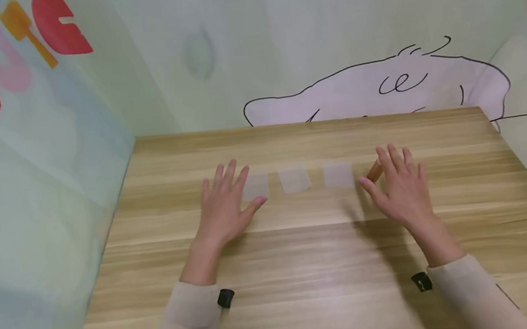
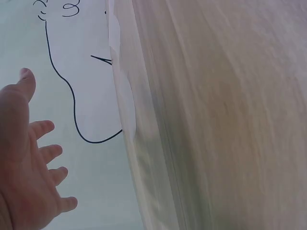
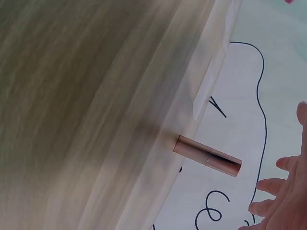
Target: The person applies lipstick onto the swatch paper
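Note:
On the table, a small copper-coloured lipstick-like tube [image 1: 374, 171] [image 3: 207, 155] stands upright, its finger side partly hidden in the head view. My right hand [image 1: 403, 190] [image 3: 285, 196] hovers beside it with fingers spread; the right wrist view shows a gap between them. To the left, three pale, thin square sheets lie in a row: a left one [image 1: 257, 186], a middle one [image 1: 294, 180] and a right one [image 1: 338, 175]. Over the left sheet's edge, my left hand [image 1: 221, 209] [image 2: 21, 158] is held with spread fingers and holds nothing.
The wood-grain table [image 1: 299, 277] meets a printed cloth backdrop [image 1: 314, 22] at its far edge. Another cloth wall [image 1: 38, 218] runs along the left side. Dark wrist cameras sit by both sleeve cuffs.

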{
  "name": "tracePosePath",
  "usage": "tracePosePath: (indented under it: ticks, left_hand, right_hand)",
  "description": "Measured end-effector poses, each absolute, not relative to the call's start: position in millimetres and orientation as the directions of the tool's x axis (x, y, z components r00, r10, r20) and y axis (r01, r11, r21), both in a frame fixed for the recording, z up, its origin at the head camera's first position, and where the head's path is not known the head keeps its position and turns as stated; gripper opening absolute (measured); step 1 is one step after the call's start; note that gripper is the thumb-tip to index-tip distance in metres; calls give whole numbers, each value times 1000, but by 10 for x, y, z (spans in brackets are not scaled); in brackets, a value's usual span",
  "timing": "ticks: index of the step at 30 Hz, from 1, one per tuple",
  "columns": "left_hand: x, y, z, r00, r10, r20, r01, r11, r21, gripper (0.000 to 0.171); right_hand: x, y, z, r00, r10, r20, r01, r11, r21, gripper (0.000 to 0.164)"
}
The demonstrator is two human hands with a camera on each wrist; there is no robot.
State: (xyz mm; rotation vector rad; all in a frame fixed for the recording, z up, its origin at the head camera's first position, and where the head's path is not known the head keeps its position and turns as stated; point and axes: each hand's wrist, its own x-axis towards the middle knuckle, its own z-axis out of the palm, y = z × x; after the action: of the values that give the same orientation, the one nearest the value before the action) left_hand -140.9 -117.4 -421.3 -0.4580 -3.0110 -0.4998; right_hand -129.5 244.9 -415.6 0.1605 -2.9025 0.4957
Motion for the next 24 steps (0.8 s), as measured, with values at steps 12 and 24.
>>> tracePosePath:
  ticks: [12,24]
  left_hand:
    - [-1443,-1046,-4199,-949,309,65,314,909,274,79]
    - [-1535,-846,-3958,-925,369,91,380,888,260,78]
  right_hand:
    - [-1297,2440,-4128,-977,-84,197,-144,938,-316,78]
    - [-1191,2613,-3895,-988,-32,152,-79,945,-318,78]
